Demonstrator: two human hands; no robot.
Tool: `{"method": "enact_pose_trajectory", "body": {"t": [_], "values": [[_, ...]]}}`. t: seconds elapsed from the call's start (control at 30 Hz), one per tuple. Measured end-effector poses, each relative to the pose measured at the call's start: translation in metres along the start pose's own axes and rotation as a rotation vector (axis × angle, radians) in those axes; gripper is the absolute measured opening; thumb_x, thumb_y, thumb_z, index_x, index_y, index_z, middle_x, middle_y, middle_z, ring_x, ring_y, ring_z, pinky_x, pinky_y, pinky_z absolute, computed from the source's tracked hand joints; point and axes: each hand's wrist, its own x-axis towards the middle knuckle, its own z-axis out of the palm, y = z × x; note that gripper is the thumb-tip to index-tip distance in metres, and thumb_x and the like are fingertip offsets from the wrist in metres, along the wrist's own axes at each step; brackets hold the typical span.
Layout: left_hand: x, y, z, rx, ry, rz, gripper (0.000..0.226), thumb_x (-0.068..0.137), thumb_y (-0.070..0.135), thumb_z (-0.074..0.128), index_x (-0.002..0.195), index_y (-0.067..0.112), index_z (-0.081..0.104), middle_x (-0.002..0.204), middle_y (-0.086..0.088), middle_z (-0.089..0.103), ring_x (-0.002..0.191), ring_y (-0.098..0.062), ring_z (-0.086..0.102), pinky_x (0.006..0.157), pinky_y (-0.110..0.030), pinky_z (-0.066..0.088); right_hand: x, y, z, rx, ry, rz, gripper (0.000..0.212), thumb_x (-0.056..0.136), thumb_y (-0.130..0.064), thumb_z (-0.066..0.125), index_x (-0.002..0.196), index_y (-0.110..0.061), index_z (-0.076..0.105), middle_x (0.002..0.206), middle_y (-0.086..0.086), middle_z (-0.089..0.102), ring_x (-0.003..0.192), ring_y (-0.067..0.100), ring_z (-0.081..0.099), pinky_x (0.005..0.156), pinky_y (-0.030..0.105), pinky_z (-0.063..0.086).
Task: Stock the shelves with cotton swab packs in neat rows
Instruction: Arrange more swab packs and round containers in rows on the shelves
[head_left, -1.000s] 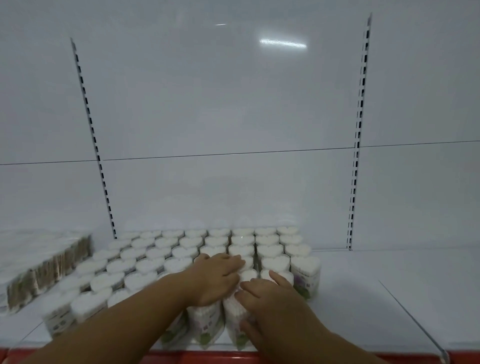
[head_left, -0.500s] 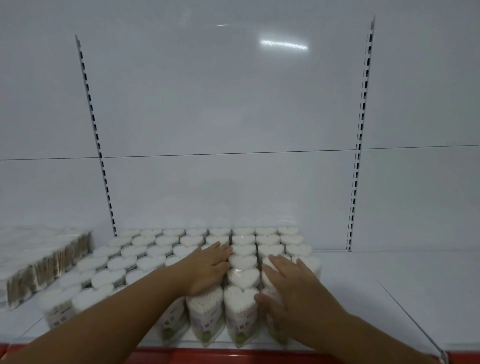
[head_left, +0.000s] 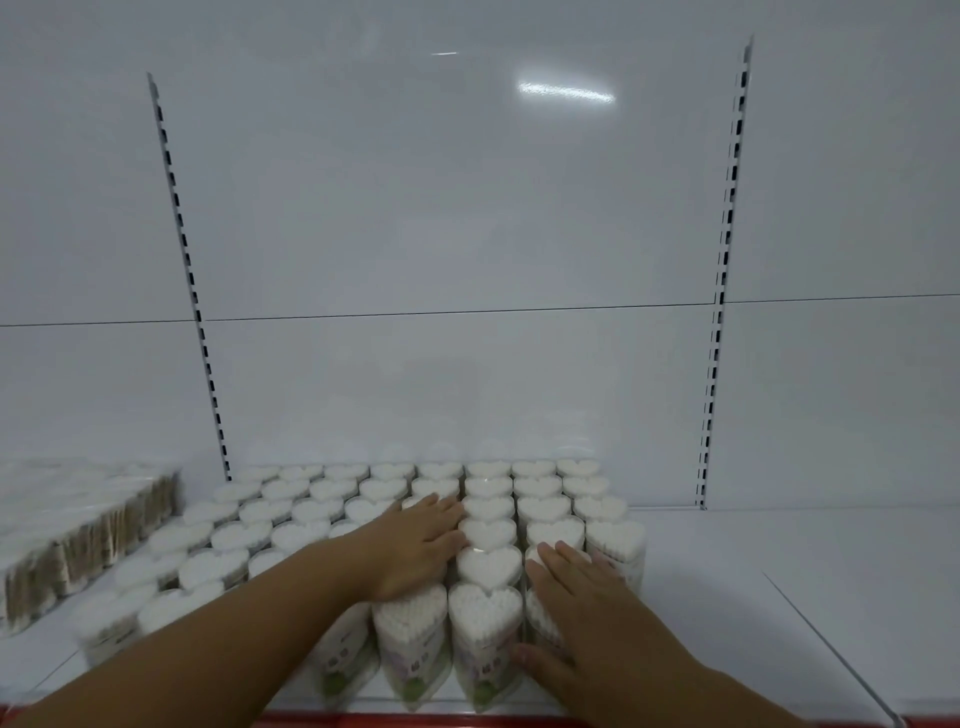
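Cotton swab packs (head_left: 488, 566) directly beneath left grip (head_left: 421, 551) and right grip (head_left: 582, 608), both flat, fingers straight.

Front pack labels (head_left: 414, 675) (blurred, unreadable)

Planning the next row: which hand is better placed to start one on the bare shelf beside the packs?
Probably right. The right hand lies on packs near the block's right edge, next to the bare shelf; the left hand rests flat mid-block, packs on both sides.
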Motion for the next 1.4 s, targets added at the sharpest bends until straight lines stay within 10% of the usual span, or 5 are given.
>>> {"method": "enact_pose_trajectory", "body": {"t": [0.27, 0.5, 0.97, 1.13, 1.4], "values": [[-0.046, -0.039, -0.008, 0.044, 0.007, -0.163, 0.058, 0.102, 0.048, 0.013, 0.153, 0.024, -0.002, 0.160, 0.009, -0.010, 0.138, 0.002, -0.017, 0.115, -0.029, -0.010, -0.003, -0.002, -0.005, 0.023, -0.048, -0.010, 0.088, 0.088, -0.069, 0.029, 0.153, -0.020, -0.003, 0.160, 0.000, -0.011, 0.145, 0.012, -0.016, 0.115, 0.034, -0.014], [-0.082, -0.040, 0.001, 0.071, 0.111, -0.205, 0.059, 0.101, 0.050, 0.013, 0.153, 0.026, -0.002, 0.160, 0.010, -0.010, 0.136, 0.003, -0.020, 0.116, -0.028, -0.012, 0.007, -0.002, -0.031, 0.059, 0.007, -0.092, 0.118, 0.056, -0.089, -0.015, 0.151, -0.019, -0.011, 0.158, 0.000, -0.018, 0.142, 0.008, -0.023, 0.116, 0.037, -0.017], [-0.118, -0.116, -0.017, -0.171, 0.218, -0.143, 0.057, 0.102, 0.049, 0.018, 0.154, 0.026, 0.010, 0.161, 0.013, 0.002, 0.135, 0.009, -0.012, 0.115, -0.024, -0.008, 0.063, -0.118, -0.004, 0.130, 0.121, -0.143, 0.073, 0.095, -0.061, 0.022, 0.153, -0.022, 0.002, 0.160, -0.008, -0.008, 0.131, -0.006, -0.024, 0.106, 0.020, -0.022], [-0.137, -0.199, -0.033, -0.456, 0.441, -0.215, 0.056, 0.101, 0.048, 0.021, 0.153, 0.026, 0.019, 0.160, 0.013, 0.011, 0.139, 0.006, 0.004, 0.110, -0.017, 0.000, 0.103, -0.197, 0.002, 0.010, 0.090, -0.148, 0.072, 0.097, -0.057, 0.023, 0.153, -0.017, 0.003, 0.161, 0.002, -0.008, 0.145, 0.013, -0.015, 0.113, 0.031, -0.015], [-0.096, -0.289, 0.025, -1.342, 0.509, -0.391, 0.065, 0.098, 0.056, 0.033, 0.152, 0.022, 0.025, 0.159, 0.001, 0.022, 0.145, -0.019, 0.023, 0.120, -0.044, 0.016, 0.137, -0.281, 0.027, -0.061, 0.107, -0.156, 0.086, 0.090, -0.069, 0.024, 0.152, -0.017, -0.003, 0.159, 0.005, -0.016, 0.144, 0.016, -0.020, 0.114, 0.040, -0.019]]}}
